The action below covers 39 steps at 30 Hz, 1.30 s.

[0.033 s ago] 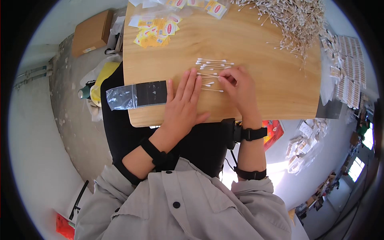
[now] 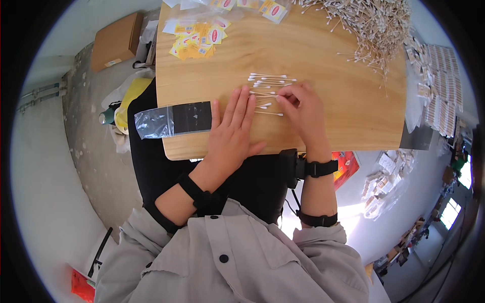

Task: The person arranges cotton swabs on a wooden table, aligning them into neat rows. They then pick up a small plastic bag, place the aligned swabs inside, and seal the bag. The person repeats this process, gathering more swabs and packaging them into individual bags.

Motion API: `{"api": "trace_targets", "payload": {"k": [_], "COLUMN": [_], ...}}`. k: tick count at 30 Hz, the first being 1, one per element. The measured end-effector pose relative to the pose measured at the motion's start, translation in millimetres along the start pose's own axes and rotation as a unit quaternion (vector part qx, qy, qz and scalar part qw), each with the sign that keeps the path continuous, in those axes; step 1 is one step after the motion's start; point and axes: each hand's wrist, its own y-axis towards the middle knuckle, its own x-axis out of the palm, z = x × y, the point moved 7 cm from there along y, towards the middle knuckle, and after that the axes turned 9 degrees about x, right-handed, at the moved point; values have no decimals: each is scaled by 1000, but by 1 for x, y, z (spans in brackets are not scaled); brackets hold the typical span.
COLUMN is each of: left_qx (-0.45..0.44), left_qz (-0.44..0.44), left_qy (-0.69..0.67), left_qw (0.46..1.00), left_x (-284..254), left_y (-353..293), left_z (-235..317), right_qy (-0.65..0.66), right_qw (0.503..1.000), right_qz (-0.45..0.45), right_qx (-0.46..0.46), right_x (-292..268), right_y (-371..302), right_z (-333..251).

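Note:
My left hand (image 2: 231, 129) lies flat on the wooden table (image 2: 303, 55), fingers stretched out and thumb spread, its fingertips beside the left ends of some cotton swabs. Several white-tipped cotton swabs (image 2: 273, 81) lie roughly parallel in a loose row between my hands. From the right, my right hand (image 2: 303, 108) pinches with thumb and index finger at the end of a cotton swab (image 2: 265, 96) in the middle of the row. The fingers partly hide that end. Touching the left hand's outer side is a black strip (image 2: 192, 117) with a clear plastic bag (image 2: 154, 123) at its left end.
A big heap of cotton swabs (image 2: 374, 30) covers the far right corner. Yellow and white printed cards (image 2: 194, 43) and clear bags lie at the far left. Packed bundles of swabs (image 2: 442, 86) stand beyond the right edge. A cardboard box (image 2: 116, 40) sits on the floor at left.

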Motion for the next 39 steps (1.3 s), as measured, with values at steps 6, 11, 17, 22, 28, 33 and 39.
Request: {"api": "trace_targets", "payload": {"k": [6,11,17,22,28,33,39], "left_qx": [-4,-2,1,3,2,5,4], "left_qz": [5,4,6,-1,13,7,12], "left_qy": [6,8,3,6,-1,6,-1], "left_qw": [1000,1000,1000,1000,1000,1000,1000], "left_x": [2,4,5,2,6,5,5], "left_y": [0,-2,-3,-2,-3,-2,-2], "left_z": [0,1,0,0,-1,-1,-1], "right_qy": [-26,-2,-7,17,26,10,-1], "right_qw": [998,991,992,994,994,996,998], "right_qz": [50,126,118,103,98,83,67], "right_qx": [-20,-39,-39,-45,-38,-4,-21], "right_x": [2,3,4,4,3,4,4], "right_y": [-7,-13,-16,-14,-14,-9,-10], "right_z": [0,-1,0,-1,3,1,-5]}}
